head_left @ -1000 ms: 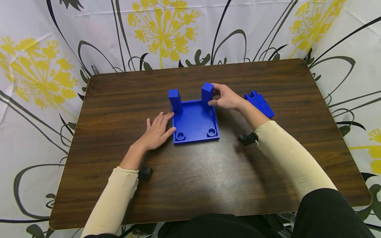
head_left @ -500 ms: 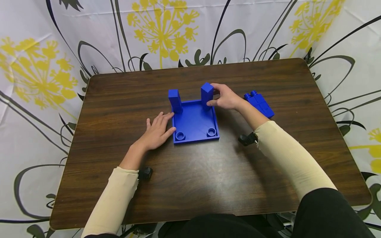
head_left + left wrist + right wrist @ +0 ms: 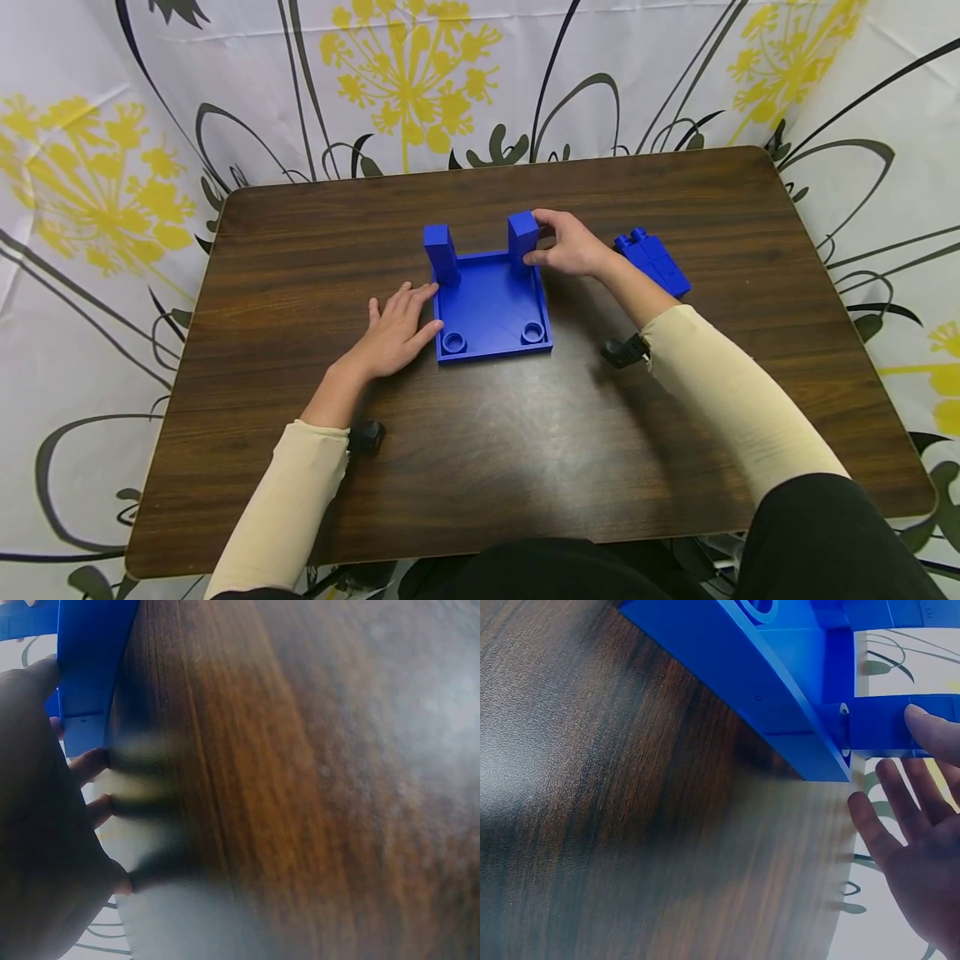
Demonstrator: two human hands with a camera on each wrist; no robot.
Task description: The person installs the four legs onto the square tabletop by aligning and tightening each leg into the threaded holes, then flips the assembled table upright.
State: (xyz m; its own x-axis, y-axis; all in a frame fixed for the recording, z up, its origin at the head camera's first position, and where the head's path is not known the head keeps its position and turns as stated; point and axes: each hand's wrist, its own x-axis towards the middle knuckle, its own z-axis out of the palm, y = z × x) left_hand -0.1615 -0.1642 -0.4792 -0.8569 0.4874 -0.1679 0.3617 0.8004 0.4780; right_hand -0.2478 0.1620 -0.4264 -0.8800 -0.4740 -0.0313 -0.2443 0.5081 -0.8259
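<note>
A square blue tabletop-like piece [image 3: 495, 310] with a raised rim lies underside up on the table. Two ring-shaped sockets [image 3: 454, 342] show at its near corners. A blue leg [image 3: 442, 254] stands upright at the far left corner. At the far right corner my right hand [image 3: 572, 243] pinches a second blue leg [image 3: 521, 242] between thumb and fingers; in the right wrist view this leg [image 3: 881, 726] meets a socket at the corner. My left hand [image 3: 390, 333] lies with fingers spread, thumb and fingertips touching the piece's left side.
Two more blue legs [image 3: 654, 262] lie side by side on the brown wooden table [image 3: 315, 242], right of my right forearm. A flower-patterned curtain [image 3: 405, 83] hangs behind and around the table. Each wrist carries a small black camera [image 3: 624, 351].
The far right leg has turned about its upright axis in my right hand, its top now squarer to the piece and slightly lower. My left hand stays put.
</note>
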